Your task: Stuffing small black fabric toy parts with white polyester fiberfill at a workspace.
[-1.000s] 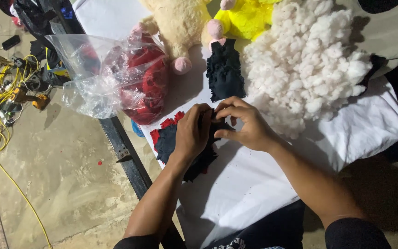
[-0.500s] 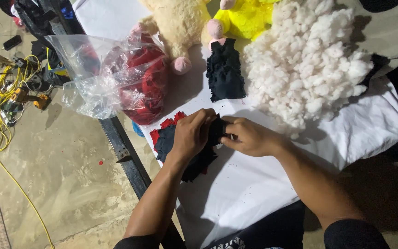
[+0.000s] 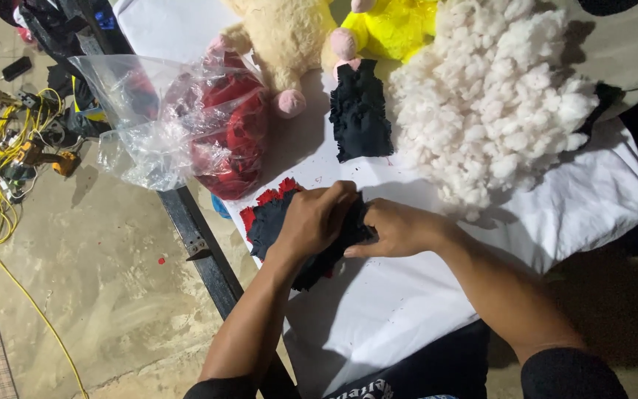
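Both hands, left (image 3: pixel 315 218) and right (image 3: pixel 400 229), closed on dark cloth (image 3: pixel 275 222) near stuffing (image 3: pixel 496 96).

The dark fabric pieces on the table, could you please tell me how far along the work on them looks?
One dark fabric piece lies set aside near the white stuffing pile. In hand: the left hand and right hand both press on a dark and red fabric stack. The stuffing pile and the clear plastic bag of red fabric lie untouched.
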